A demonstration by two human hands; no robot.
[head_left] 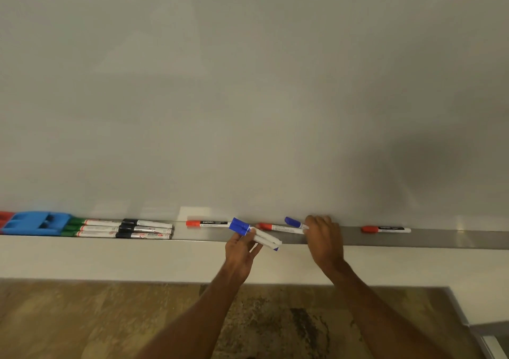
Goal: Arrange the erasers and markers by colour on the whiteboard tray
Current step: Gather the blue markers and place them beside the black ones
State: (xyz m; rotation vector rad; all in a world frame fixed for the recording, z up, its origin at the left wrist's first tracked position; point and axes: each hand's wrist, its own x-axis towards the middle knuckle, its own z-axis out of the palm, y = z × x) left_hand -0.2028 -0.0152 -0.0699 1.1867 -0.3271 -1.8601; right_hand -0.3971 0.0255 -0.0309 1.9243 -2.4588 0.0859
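Roughly halfway: green and black markers (pixel 121 229) grouped by eraser (pixel 35 223); left hand (pixel 241 251) grips blue markers (pixel 240 226), right hand (pixel 323 237) pinches another blue marker (pixel 293 222); three red markers (pixel 192 223) left scattered on tray (pixel 440 239).

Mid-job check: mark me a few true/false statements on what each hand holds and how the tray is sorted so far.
The left hand holds blue markers. True.
The right hand grips a red marker. False: it grips a single blue marker.
Green markers lie next to the blue eraser. True.
All red markers are bunched together. False: three red markers lie apart along the tray.
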